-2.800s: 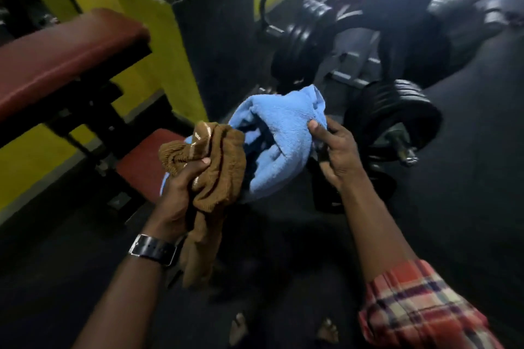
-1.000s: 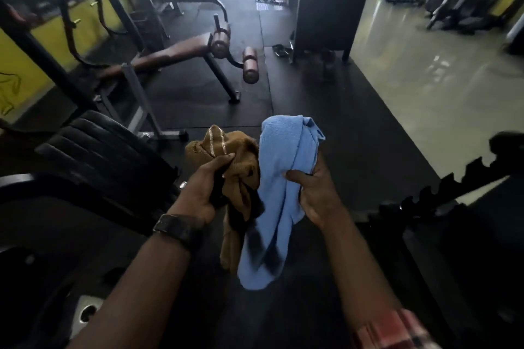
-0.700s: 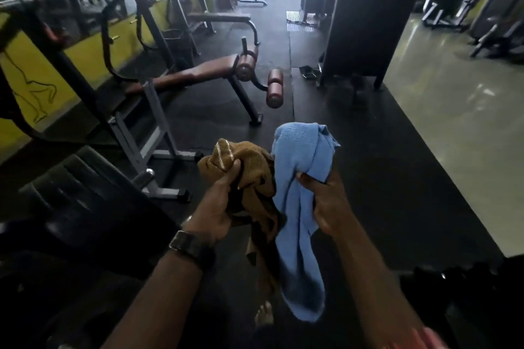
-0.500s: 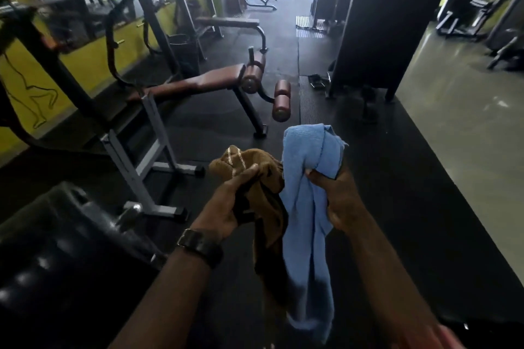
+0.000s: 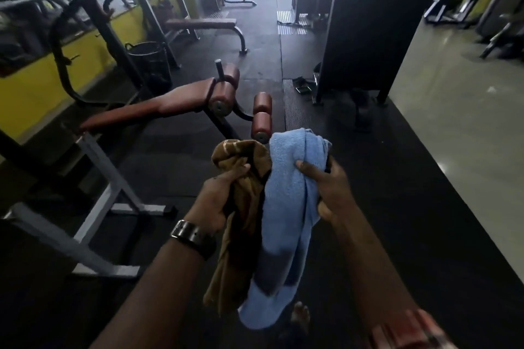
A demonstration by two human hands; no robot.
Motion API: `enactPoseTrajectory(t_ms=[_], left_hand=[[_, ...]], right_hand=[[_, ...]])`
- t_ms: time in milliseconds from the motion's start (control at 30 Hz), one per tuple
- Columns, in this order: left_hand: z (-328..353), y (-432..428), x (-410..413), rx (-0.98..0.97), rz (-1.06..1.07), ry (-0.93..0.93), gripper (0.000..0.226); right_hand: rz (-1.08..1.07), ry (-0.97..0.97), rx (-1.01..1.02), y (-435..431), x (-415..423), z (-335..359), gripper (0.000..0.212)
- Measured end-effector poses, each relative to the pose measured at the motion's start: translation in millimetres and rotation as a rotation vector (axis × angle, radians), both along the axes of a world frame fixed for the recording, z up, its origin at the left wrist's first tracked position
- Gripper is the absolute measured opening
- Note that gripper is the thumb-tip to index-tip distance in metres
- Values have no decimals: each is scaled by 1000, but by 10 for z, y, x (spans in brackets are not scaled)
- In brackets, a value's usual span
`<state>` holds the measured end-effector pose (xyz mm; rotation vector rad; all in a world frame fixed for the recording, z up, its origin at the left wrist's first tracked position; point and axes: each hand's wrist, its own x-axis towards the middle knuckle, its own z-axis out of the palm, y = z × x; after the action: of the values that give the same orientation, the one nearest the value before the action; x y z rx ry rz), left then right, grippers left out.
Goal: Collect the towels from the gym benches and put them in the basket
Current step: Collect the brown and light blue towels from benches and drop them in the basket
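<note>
I carry two towels in front of my chest. My left hand (image 5: 218,198) grips a brown towel (image 5: 241,224) with pale stripes near its top; it hangs down below my wrist. My right hand (image 5: 326,187) grips a light blue towel (image 5: 286,212), which hangs right beside the brown one and reaches lower. A dark mesh basket (image 5: 147,61) stands on the floor far ahead on the left, by the yellow wall. A slanted brown sit-up bench (image 5: 158,106) lies between me and the basket, with nothing on its pad. A flat brown bench (image 5: 201,24) stands further back.
Grey steel legs of a rack (image 5: 107,193) spread over the floor at my left. A tall black machine housing (image 5: 365,20) stands ahead on the right. Black rubber matting (image 5: 397,207) runs forward; a pale polished floor (image 5: 459,127) lies to the right. My bare foot (image 5: 300,317) shows below.
I have turned away from the weight plates and walked forward along the mat; the sit-up bench and the basket have come closer. Both hands keep their hold on the towels.
</note>
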<state>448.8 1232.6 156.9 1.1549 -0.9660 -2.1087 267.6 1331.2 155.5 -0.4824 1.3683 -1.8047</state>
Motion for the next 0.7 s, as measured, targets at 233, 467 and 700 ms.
enactPoseTrajectory(t_ms=[233,467,700], left_hand=[[142,-1486,-1361,-17,34,28,31],[63,-2782,-2461,-186,-56,135,27],[-91,-4361,-3707,-274,-37,83,37]], right_hand=[[137,-133,-1,-1532,-1418,112,42],[218,-74,-14,-2832,-2458,113,50],[30,107,49,-4324,-3596,87,57]])
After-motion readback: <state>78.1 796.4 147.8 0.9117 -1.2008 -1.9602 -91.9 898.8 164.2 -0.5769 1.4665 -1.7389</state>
